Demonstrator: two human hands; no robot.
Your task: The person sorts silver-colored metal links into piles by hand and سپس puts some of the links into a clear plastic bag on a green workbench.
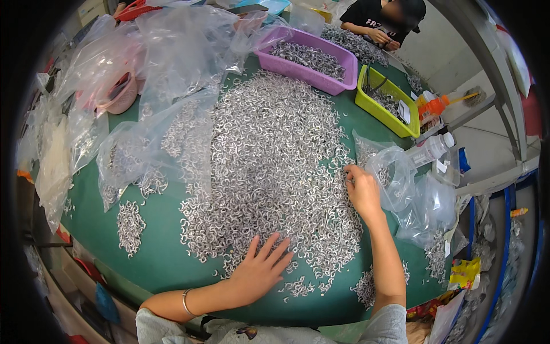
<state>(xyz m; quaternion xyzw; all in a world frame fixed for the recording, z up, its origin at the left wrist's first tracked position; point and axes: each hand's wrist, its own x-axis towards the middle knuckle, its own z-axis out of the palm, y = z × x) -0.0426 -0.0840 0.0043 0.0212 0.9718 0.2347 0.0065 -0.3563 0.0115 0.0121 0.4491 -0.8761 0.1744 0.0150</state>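
Note:
A broad pile of small silvery C-shaped metal pieces covers the middle of a green table. Over the near edge of this pile lies my left hand, its fingers spread and resting on the pieces; it grips nothing. At the pile's right edge is my right hand, with thumb and fingers drawn together in a pinch. Whatever sits between those fingertips is too small to make out. Just right of that hand rests a clear plastic bag with more metal pieces inside.
Clear plastic bags and a pink basket crowd the left. Beyond the pile stand a purple basket and a yellow-green basket, both holding metal pieces. A white bottle lies right. Another person works at the far side.

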